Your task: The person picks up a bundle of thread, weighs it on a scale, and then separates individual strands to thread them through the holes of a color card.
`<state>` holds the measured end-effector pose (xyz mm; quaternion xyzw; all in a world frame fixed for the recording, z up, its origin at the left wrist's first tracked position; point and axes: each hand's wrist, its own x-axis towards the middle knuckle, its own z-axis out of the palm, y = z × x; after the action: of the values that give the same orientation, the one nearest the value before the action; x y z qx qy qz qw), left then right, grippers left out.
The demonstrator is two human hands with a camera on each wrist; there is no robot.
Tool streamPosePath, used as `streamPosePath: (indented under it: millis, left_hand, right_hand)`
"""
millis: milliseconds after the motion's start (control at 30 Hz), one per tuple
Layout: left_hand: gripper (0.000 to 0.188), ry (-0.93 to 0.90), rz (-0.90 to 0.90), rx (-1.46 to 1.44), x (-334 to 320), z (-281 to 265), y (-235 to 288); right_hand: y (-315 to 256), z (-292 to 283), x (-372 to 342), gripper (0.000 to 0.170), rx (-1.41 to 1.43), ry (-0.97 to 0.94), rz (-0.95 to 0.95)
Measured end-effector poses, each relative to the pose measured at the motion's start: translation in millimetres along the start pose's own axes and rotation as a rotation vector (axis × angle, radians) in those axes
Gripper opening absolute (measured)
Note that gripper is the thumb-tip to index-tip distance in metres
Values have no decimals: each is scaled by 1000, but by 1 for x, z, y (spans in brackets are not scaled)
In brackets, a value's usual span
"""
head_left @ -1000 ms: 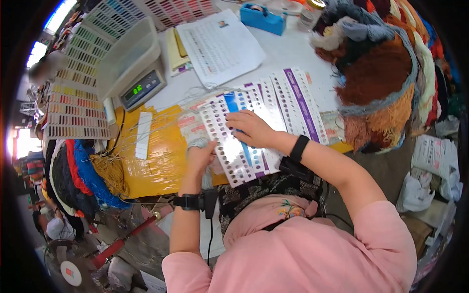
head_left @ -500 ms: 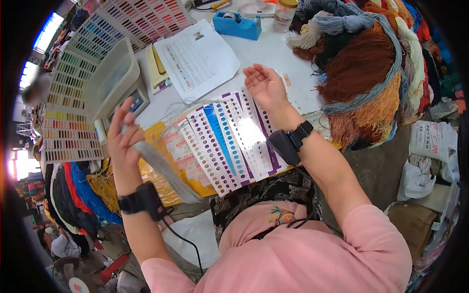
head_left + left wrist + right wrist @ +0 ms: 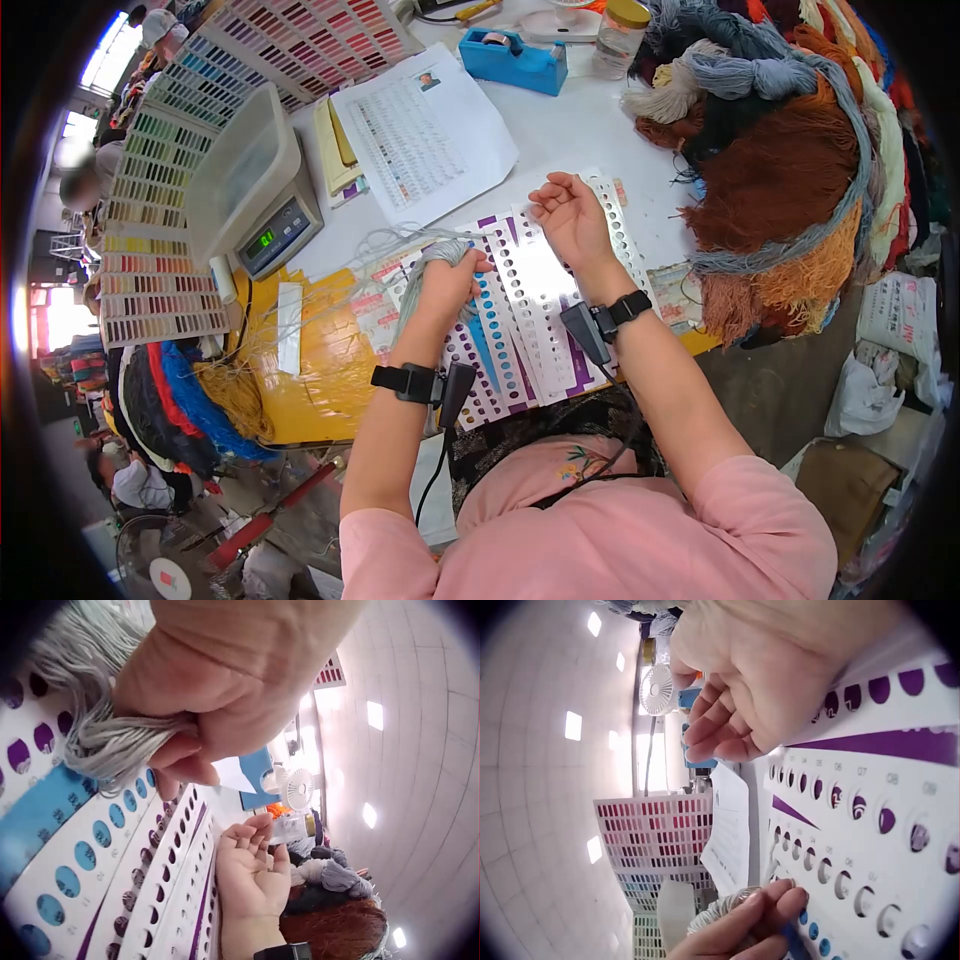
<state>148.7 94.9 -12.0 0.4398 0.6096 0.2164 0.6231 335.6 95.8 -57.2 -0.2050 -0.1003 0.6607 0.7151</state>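
One white counter (image 3: pixel 560 135) carries the work, with yellow wrap (image 3: pixel 315 410) along its near edge. Punched cards (image 3: pixel 86 855) overlap at the front; beyond them come a printed sheet (image 3: pixel 425 140) and a blue tape dispenser (image 3: pixel 512 62). Brown, grey and orange yarn makes a heap (image 3: pixel 780 180) at the right; shade charts (image 3: pixel 160 240) stand along the left. Lit panels (image 3: pixel 573 726) dot the pale ceiling (image 3: pixel 540 802).

On the scale (image 3: pixel 275 240), at the left, sits a deep pale tray (image 3: pixel 225 200); its contents are unclear. Farther back is a clear jar (image 3: pixel 615 45) with a gold lid; what it holds is too small to tell.

Over the cards, near a blue strip (image 3: pixel 45 806), the left hand (image 3: pixel 445 288) pinches a grey hank (image 3: pixel 112 742) between thumb and curled fingers, the strands looping out on both sides. Right of it, above the cards, the right hand (image 3: pixel 578 228) is turned palm up, its fingers loosely bent, well apart from the hank.
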Motion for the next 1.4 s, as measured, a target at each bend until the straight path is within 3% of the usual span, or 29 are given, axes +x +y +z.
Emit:
streamPosePath:
  millis: [333,533,700,1000,1100,1133,1300,1400]
  left_hand:
    - [17,143,13,-14,4,-10,-6]
    - [11,47,119,165,12,-3,-9]
    - [14,165,128,150,0,-6,-3]
    - [16,99,65,325,2,-16,-17]
    - [22,121,48,433,-11,-18,-10]
    - [24,135,45,484,-17,-19,-4]
    - [17,-80,121,33,-28,8,24]
    - [15,-101,76,-99,-12,29,12]
  right_hand:
    - [-1,-1,1,25,10,-42,-1]
    - [0,0,0,26,-9,-45,-1]
    - [-4,6,-1,25,-84,-52,-1]
    - [-16,21,0,19,203,66,-51]
    - [-27,24,-9,17,-58,85,-49]
    - [-31,27,-13,17,-313,69,-52]
    - [-39,26,-40,17,-1392,-23,-46]
    - [-21,6,-47,17,-1357,-125,-260]
